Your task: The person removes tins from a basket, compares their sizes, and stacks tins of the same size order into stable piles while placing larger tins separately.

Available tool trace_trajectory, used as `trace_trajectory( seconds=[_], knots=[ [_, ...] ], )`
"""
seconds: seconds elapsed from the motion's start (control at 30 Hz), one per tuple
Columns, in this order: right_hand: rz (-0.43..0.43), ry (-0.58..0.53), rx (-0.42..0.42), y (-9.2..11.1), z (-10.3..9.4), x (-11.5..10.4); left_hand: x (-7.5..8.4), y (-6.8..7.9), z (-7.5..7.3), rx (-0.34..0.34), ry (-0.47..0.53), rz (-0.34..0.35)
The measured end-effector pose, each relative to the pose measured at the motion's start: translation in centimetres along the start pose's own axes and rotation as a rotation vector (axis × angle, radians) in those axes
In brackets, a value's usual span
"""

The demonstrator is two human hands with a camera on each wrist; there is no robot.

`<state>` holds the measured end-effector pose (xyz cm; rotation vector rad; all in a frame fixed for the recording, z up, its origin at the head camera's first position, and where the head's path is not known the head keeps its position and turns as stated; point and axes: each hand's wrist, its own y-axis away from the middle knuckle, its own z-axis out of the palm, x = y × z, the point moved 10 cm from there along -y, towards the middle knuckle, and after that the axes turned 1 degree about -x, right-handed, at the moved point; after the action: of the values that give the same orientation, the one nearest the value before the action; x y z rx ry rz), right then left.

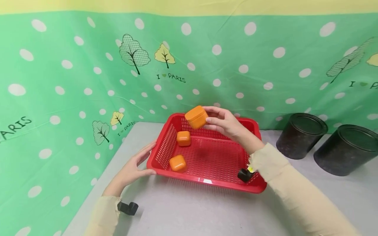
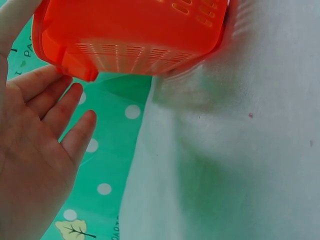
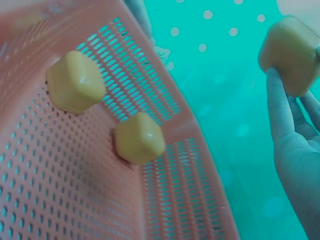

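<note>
In the head view, my right hand pinches a small orange box with rounded corners and a lid seam, holding it tilted above the far rim of a red plastic basket. The right wrist view shows the fingers and thumb about that same orange box. Two similar orange boxes lie inside the basket at its left end, one box farther back and the other nearer. At the basket's left end, my left hand touches the rim, its fingers extended and thumb spread.
Two black lidded cans stand to the right of the basket on a grey table. A green dotted cloth hangs behind and along the left. Each wrist carries a small black camera.
</note>
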<state>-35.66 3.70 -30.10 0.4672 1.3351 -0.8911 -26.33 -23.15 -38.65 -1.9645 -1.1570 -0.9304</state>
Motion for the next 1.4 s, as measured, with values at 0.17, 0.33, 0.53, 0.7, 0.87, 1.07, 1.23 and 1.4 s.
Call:
trace_trajectory(
  seconds=[0.17, 0.33, 0.53, 0.7, 0.87, 1.07, 1.23, 1.4],
  knots=[
    [-0.079, 0.013, 0.059, 2.8, -2.0, -2.5, -0.1, 0.2, 0.1, -0.004, -0.013, -0.017],
    [-0.155, 0.038, 0.130, 6.7, -4.1, -4.7, 0.1, 0.0, 0.0, -0.011, -0.022, -0.015],
    [-0.208, 0.059, 0.227, 12.4, -7.6, -5.8, 0.0, -0.3, -0.3, -0.008, -0.017, -0.010],
    [-0.245, 0.017, 0.263, 16.9, -10.6, -5.6, -0.2, 0.1, -0.3, -0.016, -0.007, -0.005],
    [-0.261, -0.070, 0.306, 20.5, -13.3, -5.0, -0.2, 0.1, -0.2, -0.013, -0.006, 0.015],
    [-0.218, -0.073, 0.334, 23.4, -15.3, -3.5, -0.1, 0.0, -0.2, -0.014, -0.004, 0.017],
    [-0.168, -0.002, 0.351, 24.9, -16.4, -2.1, -0.2, 0.0, -0.2, -0.015, -0.007, 0.003],
    [-0.103, 0.142, 0.377, 26.1, -17.5, -0.8, -0.2, 0.0, -0.1, -0.014, 0.005, 0.002]
  ],
)
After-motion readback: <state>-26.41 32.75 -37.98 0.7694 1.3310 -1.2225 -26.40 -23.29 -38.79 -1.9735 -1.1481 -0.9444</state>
